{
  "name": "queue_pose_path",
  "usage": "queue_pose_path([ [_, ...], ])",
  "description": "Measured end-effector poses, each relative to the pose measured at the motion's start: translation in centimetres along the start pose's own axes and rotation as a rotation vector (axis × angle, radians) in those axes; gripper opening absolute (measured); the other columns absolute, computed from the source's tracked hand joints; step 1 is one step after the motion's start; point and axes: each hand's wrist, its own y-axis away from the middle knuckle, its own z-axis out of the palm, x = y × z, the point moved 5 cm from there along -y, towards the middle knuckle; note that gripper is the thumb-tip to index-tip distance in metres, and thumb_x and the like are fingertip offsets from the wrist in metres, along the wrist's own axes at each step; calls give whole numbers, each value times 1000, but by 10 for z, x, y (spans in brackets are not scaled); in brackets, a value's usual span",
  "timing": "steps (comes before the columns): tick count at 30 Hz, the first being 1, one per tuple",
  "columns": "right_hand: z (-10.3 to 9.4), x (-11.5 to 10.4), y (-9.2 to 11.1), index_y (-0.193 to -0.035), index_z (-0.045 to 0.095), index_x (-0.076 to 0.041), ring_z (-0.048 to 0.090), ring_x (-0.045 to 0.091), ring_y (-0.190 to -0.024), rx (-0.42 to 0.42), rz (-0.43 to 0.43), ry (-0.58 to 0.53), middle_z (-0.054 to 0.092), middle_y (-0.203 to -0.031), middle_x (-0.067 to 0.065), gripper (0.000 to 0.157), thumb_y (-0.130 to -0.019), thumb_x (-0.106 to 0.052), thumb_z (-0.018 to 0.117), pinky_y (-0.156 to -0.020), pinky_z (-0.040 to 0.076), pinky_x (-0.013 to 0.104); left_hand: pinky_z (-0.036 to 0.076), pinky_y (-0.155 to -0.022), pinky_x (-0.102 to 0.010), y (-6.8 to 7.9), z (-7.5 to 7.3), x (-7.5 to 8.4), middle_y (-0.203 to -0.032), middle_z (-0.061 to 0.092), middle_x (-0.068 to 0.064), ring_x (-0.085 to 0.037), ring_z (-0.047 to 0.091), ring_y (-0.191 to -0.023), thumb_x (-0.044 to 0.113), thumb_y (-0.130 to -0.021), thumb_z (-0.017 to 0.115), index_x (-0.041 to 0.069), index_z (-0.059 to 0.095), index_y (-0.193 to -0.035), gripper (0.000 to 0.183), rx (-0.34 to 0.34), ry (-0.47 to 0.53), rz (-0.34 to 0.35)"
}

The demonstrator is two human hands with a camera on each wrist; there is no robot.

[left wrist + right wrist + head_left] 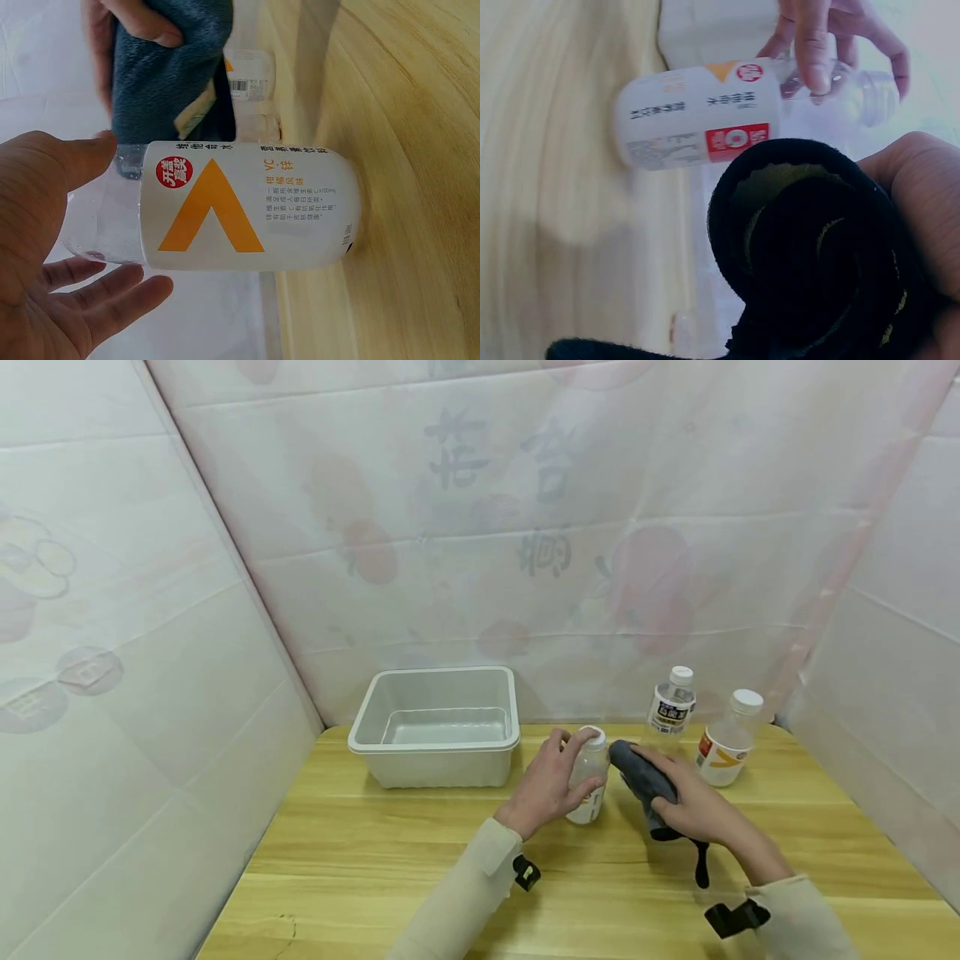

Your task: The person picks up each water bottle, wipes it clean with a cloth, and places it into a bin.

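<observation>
My left hand (551, 785) holds a plastic drink bottle (247, 206) round its upper part, thumb on one side and fingers on the other. The bottle stands upright on the table, with a white cap and a white label bearing an orange chevron. Just right of it, my right hand (693, 802) grips a rolled-up dark grey-blue towel (645, 781). Its spiral end (802, 232) faces the right wrist camera, and a black strip (702, 864) hangs from the lower end. A pale tag (196, 111) shows on the towel in the left wrist view.
A light grey plastic bin (438, 768) stands at the back left of the wooden table (360, 877). Behind the right hand are a clear bottle with a dark-lettered label (671, 706) and another white-capped bottle (727, 743). Printed cloth walls (450, 568) enclose the table's back and sides.
</observation>
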Motion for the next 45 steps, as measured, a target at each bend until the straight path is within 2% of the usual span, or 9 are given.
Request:
queue_pose_path([
  [5, -6, -4, -3, -157, 36, -8, 57, 32, -96, 21, -17, 17, 47, -136, 37, 78, -85, 4, 64, -68, 44, 38, 53, -79, -26, -1, -1, 1, -126, 54, -10, -18, 58, -97, 40, -97, 68, 30, 30, -152, 67, -1, 1, -11],
  [10, -8, -5, -4, -157, 36, -9, 57, 34, -98, 14, -8, 8, 46, -137, 37, 78, -86, 4, 63, -69, 45, 38, 45, -71, -19, 1, 1, 1, -122, 49, -10, -14, 50, -91, 40, -98, 67, 32, 29, -153, 67, 0, 2, -20],
  [15, -11, -6, -5, -158, 35, -9, 59, 36, -102, 17, -11, 6, 45, -141, 37, 78, -86, 5, 61, -70, 46, 36, 42, -72, -18, 3, 1, 1, -119, 46, -9, -13, 44, -89, 38, -98, 67, 32, 29, -153, 67, 2, 18, -21],
  [21, -18, -11, -8, -157, 36, -8, 58, 38, -101, 45, -50, 16, 46, -140, 37, 79, -84, 5, 64, -68, 45, 39, 47, -77, -21, 3, 0, 1, -123, 48, -11, -15, 50, -92, 38, -97, 69, 30, 31, -153, 68, 12, 43, -7],
  [26, -19, -11, -10, -158, 36, -11, 57, 41, -104, 39, -26, 22, 43, -142, 37, 79, -86, 3, 64, -71, 47, 42, 50, -80, -23, 2, 0, 2, -125, 50, -13, -16, 55, -94, 42, -96, 69, 28, 32, -153, 69, 18, 55, 13],
  [31, -18, -11, -13, -158, 35, -11, 58, 39, -100, 39, -22, 16, 41, -143, 38, 78, -87, 3, 64, -69, 46, 41, 51, -81, -24, 2, 0, 3, -124, 51, -13, -17, 58, -96, 44, -96, 69, 27, 33, -153, 70, 26, 44, 23],
  [45, -16, -12, -18, -158, 34, -13, 58, 36, -98, 26, -1, 2, 42, -142, 36, 77, -88, 1, 62, -68, 45, 39, 57, -80, -24, 0, 0, 5, -128, 54, -11, -19, 67, -97, 43, -98, 65, 25, 35, -151, 64, 10, 27, -14],
])
